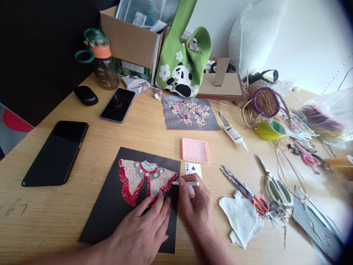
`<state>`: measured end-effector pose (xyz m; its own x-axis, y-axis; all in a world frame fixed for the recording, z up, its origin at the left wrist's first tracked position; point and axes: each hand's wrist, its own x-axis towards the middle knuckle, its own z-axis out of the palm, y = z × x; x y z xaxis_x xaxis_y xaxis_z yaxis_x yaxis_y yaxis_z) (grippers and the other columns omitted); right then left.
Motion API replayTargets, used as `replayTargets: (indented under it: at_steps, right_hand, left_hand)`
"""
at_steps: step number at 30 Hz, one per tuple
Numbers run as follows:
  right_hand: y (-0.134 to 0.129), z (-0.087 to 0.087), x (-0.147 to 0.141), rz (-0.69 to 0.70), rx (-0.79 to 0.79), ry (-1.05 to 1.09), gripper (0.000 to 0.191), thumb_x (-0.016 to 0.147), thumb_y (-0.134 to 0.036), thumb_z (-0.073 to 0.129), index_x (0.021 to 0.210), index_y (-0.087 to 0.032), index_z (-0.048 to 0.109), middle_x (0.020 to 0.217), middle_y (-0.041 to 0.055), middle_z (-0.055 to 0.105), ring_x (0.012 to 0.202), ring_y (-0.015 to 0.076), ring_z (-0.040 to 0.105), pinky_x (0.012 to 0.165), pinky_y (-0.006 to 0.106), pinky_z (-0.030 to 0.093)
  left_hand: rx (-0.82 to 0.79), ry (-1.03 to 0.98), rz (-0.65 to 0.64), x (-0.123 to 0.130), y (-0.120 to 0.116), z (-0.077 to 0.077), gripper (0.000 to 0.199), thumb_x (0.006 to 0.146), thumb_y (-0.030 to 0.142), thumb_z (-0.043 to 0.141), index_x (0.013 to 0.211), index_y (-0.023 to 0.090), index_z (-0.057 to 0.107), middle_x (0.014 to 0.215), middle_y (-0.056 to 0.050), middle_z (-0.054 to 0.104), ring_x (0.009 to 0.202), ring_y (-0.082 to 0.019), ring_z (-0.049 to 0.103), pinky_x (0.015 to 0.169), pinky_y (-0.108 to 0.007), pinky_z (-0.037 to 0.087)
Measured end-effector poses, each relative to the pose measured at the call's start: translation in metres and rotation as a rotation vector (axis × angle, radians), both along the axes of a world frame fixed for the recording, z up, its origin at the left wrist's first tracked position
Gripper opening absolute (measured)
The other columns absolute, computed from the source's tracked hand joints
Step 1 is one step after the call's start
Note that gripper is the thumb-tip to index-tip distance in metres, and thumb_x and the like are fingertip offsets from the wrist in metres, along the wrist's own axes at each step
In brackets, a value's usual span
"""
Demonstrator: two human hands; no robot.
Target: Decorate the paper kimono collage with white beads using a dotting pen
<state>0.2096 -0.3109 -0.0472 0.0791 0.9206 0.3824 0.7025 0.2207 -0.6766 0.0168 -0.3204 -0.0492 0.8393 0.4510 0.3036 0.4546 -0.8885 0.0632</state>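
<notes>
Head view: my right hand (198,201) pinches a slim white pen-shaped tool (191,183), its tip at the right edge of a red-and-cream beaded fabric garment cutout (150,168). My left hand (146,224), fingers extended, grasping nothing, rests on the flat black card (107,211) beneath that cutout.

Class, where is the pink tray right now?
In the head view, the pink tray lies just right of centre, between the playing card below it and the grey sheet above.

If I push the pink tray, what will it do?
The pink tray looks shallow and thin, so it's probably light and may slide. Sitting flat, it likely won't tip. Its beads look loose, so they might scatter.
</notes>
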Motion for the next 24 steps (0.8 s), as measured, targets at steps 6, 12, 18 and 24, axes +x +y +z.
replayTargets:
  at_steps: [6,12,18,24]
  right_hand:
    - [-0.006,0.001,0.001,-0.076,0.136,0.157,0.017,0.095,-0.006,0.05,0.093,-0.022,0.058,0.081,0.0003,0.064,0.073,0.0137,0.061,0.067,0.031,0.049]
    - [-0.005,0.005,0.004,-0.25,0.26,0.308,0.017,0.098,-0.014,0.051,0.086,-0.022,0.06,0.073,0.0013,0.065,0.07,0.0157,0.064,0.064,0.033,0.049]
    - [-0.004,0.011,0.01,-0.459,0.256,0.387,0.023,0.097,-0.025,0.057,0.075,-0.02,0.061,0.068,0.0008,0.062,0.058,0.0114,0.059,0.055,0.028,0.046]
    - [-0.01,0.009,0.008,-0.424,0.179,0.452,0.015,0.093,-0.028,0.062,0.082,-0.018,0.066,0.079,0.0027,0.064,0.063,0.0123,0.065,0.056,0.027,0.055]
  left_hand:
    - [-0.004,0.022,-0.011,-0.001,0.0,0.0,0.04,0.102,0.039,0.051,0.126,0.012,0.065,0.135,-0.009,0.066,0.128,-0.026,0.049,0.107,-0.042,0.029]
    - [-0.051,0.011,0.038,-0.003,0.001,0.009,0.041,0.101,0.041,0.053,0.129,0.012,0.063,0.139,-0.01,0.061,0.128,-0.027,0.048,0.107,-0.041,0.03]
    - [-0.012,-0.302,-0.204,-0.006,-0.001,0.034,0.024,0.095,0.036,0.066,0.099,0.013,0.072,0.085,-0.001,0.069,0.081,-0.016,0.058,0.078,-0.034,0.047]
    - [-0.025,-0.297,-0.318,-0.008,-0.006,0.029,0.025,0.094,0.034,0.067,0.081,0.013,0.071,0.069,-0.001,0.064,0.062,-0.014,0.051,0.056,-0.032,0.042]
